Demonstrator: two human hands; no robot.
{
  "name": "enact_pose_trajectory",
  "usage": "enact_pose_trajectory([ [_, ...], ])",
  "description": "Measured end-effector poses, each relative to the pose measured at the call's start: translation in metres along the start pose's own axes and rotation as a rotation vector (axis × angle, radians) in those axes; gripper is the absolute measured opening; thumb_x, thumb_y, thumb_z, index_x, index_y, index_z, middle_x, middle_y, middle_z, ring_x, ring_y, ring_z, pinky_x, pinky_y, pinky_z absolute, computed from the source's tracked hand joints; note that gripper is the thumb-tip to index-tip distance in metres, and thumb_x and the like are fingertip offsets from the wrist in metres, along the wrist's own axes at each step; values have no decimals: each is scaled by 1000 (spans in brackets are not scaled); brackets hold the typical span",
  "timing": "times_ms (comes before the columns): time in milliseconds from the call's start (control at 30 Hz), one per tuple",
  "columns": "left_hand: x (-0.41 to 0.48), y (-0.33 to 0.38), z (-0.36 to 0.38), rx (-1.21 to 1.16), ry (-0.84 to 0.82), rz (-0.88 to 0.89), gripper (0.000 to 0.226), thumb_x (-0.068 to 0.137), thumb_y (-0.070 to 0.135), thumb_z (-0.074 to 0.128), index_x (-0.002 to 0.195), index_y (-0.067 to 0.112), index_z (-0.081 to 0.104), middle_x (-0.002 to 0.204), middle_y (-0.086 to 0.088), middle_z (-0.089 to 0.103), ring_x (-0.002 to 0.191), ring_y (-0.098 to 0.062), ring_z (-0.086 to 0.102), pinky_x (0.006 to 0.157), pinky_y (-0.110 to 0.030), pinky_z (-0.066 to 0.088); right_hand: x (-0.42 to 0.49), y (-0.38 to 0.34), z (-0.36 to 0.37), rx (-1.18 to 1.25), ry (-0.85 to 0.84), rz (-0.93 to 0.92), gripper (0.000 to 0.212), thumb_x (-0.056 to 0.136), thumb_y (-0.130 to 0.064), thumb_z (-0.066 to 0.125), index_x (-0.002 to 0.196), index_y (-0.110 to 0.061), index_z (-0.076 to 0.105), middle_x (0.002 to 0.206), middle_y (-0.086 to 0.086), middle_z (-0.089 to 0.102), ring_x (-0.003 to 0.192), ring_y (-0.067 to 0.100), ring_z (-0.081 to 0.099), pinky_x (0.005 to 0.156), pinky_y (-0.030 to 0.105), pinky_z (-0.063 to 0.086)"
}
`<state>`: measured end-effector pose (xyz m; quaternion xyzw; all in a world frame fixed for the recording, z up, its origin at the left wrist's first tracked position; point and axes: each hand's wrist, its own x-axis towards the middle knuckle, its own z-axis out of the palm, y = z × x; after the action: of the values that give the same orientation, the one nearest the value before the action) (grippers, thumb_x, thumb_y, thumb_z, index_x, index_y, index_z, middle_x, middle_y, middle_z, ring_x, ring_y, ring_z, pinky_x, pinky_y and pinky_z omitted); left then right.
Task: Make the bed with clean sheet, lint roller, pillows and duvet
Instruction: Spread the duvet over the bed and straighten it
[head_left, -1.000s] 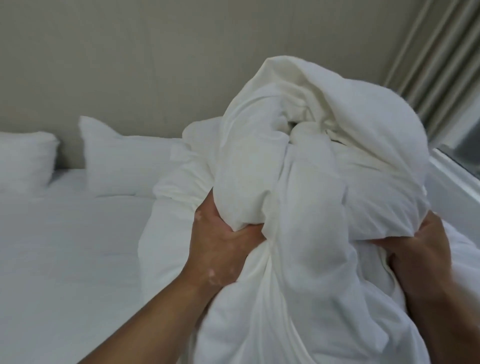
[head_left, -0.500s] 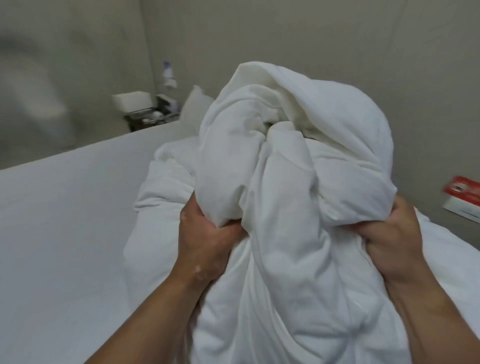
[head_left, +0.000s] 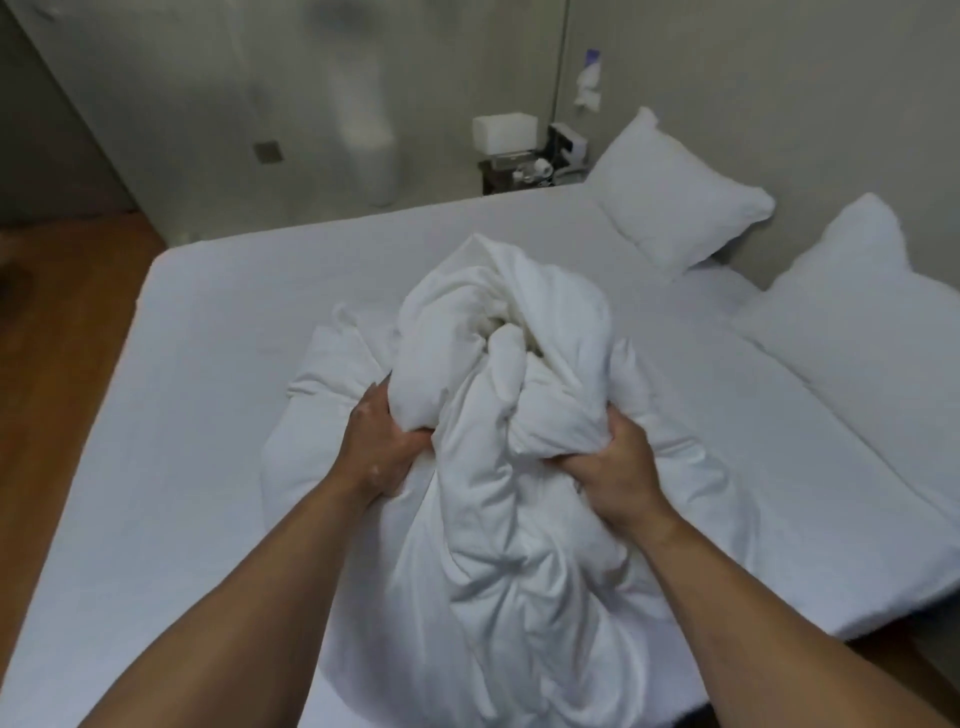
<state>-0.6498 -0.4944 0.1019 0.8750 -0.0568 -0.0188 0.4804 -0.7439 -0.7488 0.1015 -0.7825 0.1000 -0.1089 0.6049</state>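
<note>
A bunched-up white duvet (head_left: 498, 374) lies in a heap on the middle of the bed, over the flat white sheet (head_left: 208, 395). My left hand (head_left: 382, 447) grips a thick fold on the heap's left side. On the right side, my right hand (head_left: 618, 467) grips another fold. Two white pillows stand at the head of the bed, one (head_left: 675, 197) at the back and one (head_left: 852, 306) nearer on the right. No lint roller shows.
A dark bedside table (head_left: 524, 174) with a white box and small items stands behind the bed by the grey wall. Wooden floor (head_left: 57, 332) runs along the bed's left side. The bed's near right corner edge (head_left: 883, 613) drops to the floor.
The view has swung left and down, so the whole bed and both pillows show. The duvet bundle, held up high before, has come down onto the bed. Both hands keep their grip.
</note>
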Motion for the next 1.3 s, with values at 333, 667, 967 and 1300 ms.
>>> enact_pose_trajectory([
  [333,-64,-145,34,437,-339,-395,117,56,76,49,157,31,11,149,-12,28,133,-37,38,105,-43,41,-21,110,6,-375,-512,365,104,48,-63,92,135,-37,43,126,-23,59,113,-8,57,95,15,47],
  [667,-10,-79,66,653,-31,-112,58,76,43,65,130,22,62,107,-16,58,97,-40,61,78,-45,47,100,103,-136,-507,53,304,23,82,-30,79,102,-24,71,99,2,72,93,25,67,82,37,52],
  [967,135,87,55,719,121,170,69,65,18,88,130,13,64,122,-26,63,111,-47,60,95,-48,50,280,46,-257,-350,322,98,22,82,-27,76,101,-17,71,97,2,69,91,22,63,79,32,48],
  [1300,265,232,138,665,428,471,49,81,11,66,127,28,62,113,-17,52,100,-44,54,89,-44,48,420,-29,-440,-479,740,-139,50,69,-52,69,102,-15,67,101,4,72,90,21,66,83,38,52],
])
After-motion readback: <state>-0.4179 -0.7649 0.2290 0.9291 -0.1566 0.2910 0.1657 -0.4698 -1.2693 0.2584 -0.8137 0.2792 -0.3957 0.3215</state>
